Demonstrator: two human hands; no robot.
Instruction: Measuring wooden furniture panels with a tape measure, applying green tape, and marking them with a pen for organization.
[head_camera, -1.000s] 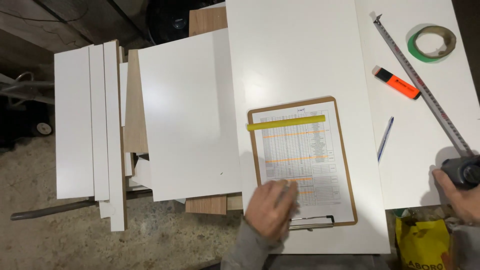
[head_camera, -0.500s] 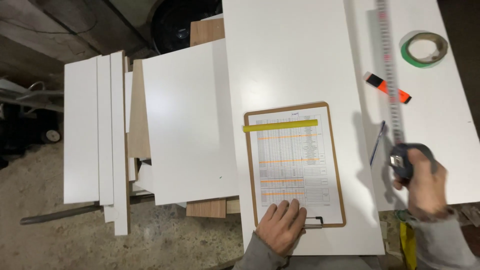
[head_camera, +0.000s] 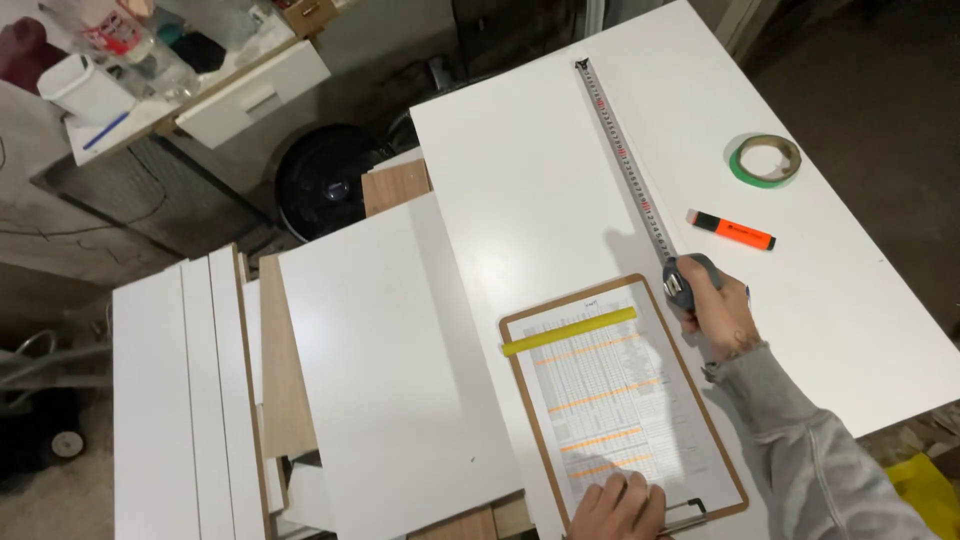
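Bare board (head_camera: 520, 200) left of the tape measure (head_camera: 625, 160); highlighter (head_camera: 731, 230) and tape roll (head_camera: 764, 159) crowd its right

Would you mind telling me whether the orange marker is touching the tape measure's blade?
Apart. The head view shows bare white board between the orange marker and the tape measure's blade.

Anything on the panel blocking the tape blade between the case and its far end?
Nothing visible. The right hand holds the tape measure; its blade lies bare across the white panel. The orange highlighter and green tape roll lie apart.
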